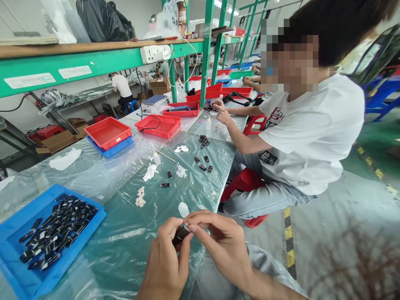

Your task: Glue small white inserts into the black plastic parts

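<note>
Near the bottom centre, my left hand [170,254] grips a small black part [180,236] between thumb and fingers. My right hand [215,237] is closed at the part's upper end, its thumb and fingertips pinching a tiny whitish piece [186,226] there. Just beyond my hands lies a round translucent piece [183,209] on the green, plastic-covered table [125,241]. Two black parts [165,185], a pile of small white pieces [181,171], crumpled white scraps [150,172] and a small white bottle [156,158] lie farther forward.
A blue tray [100,216] of many black parts stands at left. Red trays [108,132] are farther back. More black parts [203,167] lie near the table's right edge. A person [312,133] in a white shirt sits at right. A green shelf frame [103,62] crosses above.
</note>
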Available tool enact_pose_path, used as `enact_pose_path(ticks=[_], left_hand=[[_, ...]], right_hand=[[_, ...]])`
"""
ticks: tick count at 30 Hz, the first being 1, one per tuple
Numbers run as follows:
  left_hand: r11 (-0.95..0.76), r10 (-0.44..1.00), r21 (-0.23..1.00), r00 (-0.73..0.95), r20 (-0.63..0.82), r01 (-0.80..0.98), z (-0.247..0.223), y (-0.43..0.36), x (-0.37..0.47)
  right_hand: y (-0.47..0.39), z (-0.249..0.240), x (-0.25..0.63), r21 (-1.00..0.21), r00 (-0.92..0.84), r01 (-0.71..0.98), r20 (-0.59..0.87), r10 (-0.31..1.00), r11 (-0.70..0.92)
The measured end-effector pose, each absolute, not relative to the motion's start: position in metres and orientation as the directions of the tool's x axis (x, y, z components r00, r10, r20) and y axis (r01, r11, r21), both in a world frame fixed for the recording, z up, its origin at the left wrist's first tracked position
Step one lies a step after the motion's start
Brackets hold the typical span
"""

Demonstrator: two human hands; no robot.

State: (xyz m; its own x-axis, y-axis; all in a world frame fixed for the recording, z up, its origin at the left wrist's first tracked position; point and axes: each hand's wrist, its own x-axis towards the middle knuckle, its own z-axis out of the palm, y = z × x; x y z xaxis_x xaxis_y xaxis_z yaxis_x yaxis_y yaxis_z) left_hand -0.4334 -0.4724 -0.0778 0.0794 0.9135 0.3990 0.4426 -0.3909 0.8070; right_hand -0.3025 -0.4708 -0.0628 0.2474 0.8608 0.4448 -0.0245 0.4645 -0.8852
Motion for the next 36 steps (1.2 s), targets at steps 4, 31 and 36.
enact_pose_path(ticks=[4, 31, 36], left_hand=[[-0.436, 0.897, 0.811, 0.118, 0.426, 0.39, -0.075, -0.471, -0.432], [-0.551, 0.811, 0.579, 0.222, 0.542, 0.601, -0.106, -0.469, -0.442], [-0.506, 0.841, 0.606, 0.197, 0.503, 0.613, -0.126, -0.457, -0.456]], right_hand=[[-0.475, -0.062, -0.303, -0.885, 0.237, 0.043, 0.459, 0.856, 0.463], [-0.481, -0.082, -0.32, -0.768, 0.234, 0.243, 0.639, 0.733, 0.592], [-0.469, -0.095, -0.308, -0.816, 0.113, 0.124, 0.577, 0.809, 0.565]])
